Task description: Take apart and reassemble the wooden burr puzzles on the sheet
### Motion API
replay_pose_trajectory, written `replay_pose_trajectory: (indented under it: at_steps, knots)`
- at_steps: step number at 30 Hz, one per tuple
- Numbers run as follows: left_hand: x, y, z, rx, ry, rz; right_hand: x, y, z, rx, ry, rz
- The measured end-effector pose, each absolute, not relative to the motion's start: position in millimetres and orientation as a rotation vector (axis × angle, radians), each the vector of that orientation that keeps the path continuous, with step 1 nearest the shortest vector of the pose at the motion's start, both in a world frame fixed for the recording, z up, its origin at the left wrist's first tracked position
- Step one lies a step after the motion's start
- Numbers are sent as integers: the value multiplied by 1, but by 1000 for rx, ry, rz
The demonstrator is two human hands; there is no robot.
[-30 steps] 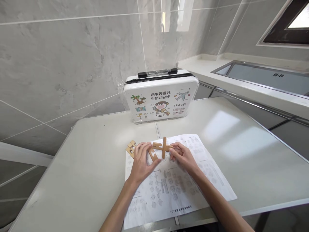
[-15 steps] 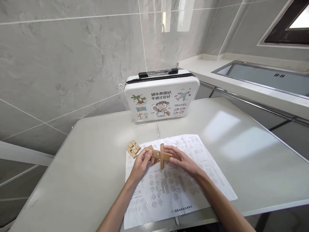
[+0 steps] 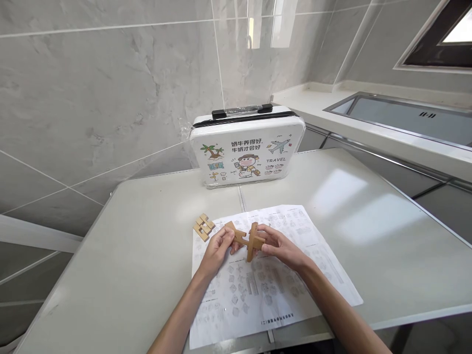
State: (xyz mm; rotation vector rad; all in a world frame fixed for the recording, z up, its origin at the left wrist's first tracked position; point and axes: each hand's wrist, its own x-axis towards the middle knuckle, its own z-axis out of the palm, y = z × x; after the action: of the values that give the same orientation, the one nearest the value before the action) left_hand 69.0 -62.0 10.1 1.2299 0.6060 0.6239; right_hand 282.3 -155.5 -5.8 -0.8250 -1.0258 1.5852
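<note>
Above the printed instruction sheet [image 3: 280, 290], both my hands hold wooden puzzle pieces together. My left hand [image 3: 216, 250] pinches a notched wooden piece [image 3: 234, 232] by its left end. My right hand [image 3: 278, 246] grips a crossed pair of wooden bars [image 3: 253, 241], one bar upright and tilted. The left hand's piece meets the cross at its middle. A small stack of loose wooden pieces [image 3: 202, 226] lies on the table just left of my left hand, at the sheet's top left corner.
A white case [image 3: 248, 150] printed with cartoon pictures and "TRAVEL" stands upright at the back of the white table [image 3: 121, 255]. Grey tiled wall rises behind. A counter with a sunken steel sink [image 3: 401, 115] runs along the right.
My left hand has lifted off the sheet with one notched piece and brought it against the cross in my right hand. The cross has tilted and dropped slightly.
</note>
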Motion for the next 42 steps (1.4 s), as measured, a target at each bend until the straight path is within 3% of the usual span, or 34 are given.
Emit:
replay_pose_trajectory:
  at_steps: [42]
  knots:
    - [71,-62,15,1211,671,683,282,-153,-6,-902,-943,1528]
